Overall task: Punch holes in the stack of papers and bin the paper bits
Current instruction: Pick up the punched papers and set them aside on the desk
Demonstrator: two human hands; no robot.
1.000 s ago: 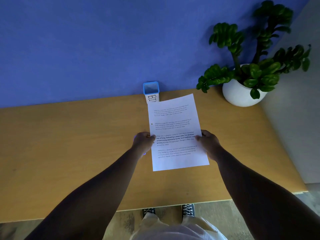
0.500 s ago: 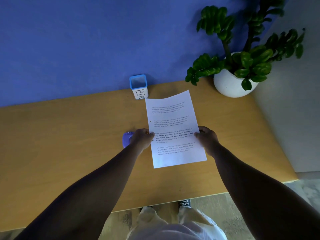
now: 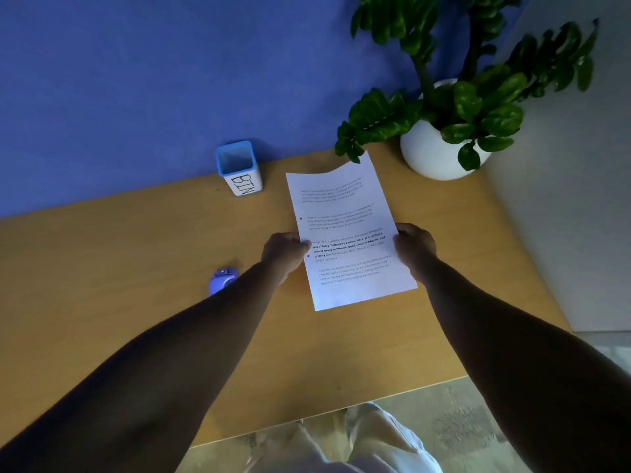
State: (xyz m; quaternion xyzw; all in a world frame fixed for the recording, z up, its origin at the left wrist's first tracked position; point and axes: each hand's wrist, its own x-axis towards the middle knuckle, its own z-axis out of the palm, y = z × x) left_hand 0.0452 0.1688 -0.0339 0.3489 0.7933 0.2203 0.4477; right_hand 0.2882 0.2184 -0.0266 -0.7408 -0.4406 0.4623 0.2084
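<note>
A small purple punch point(image 3: 222, 279) sits on the wooden desk point(image 3: 102, 268), on the left. The left arm covers part of it. Farther back, by the blue wall point(image 3: 136, 80), stands a little box with a blue rim and the word BIN on it, the bin point(image 3: 240, 169). It is well apart from the punch.

The left hand point(image 3: 285, 251) pinches the left edge of the papers point(image 3: 348, 233), with the fingers curled on the edge. The papers have printed words on them and two dark dots near the left edge. The far end of the papers curves up a bit and sits in front of the leaves of the plant point(image 3: 461, 97). The right hand point(image 3: 415, 247) grips the right edge of the papers with curled fingers.

The plant grows in a round white pot point(image 3: 430, 155) at the back right corner of the desk.
</note>
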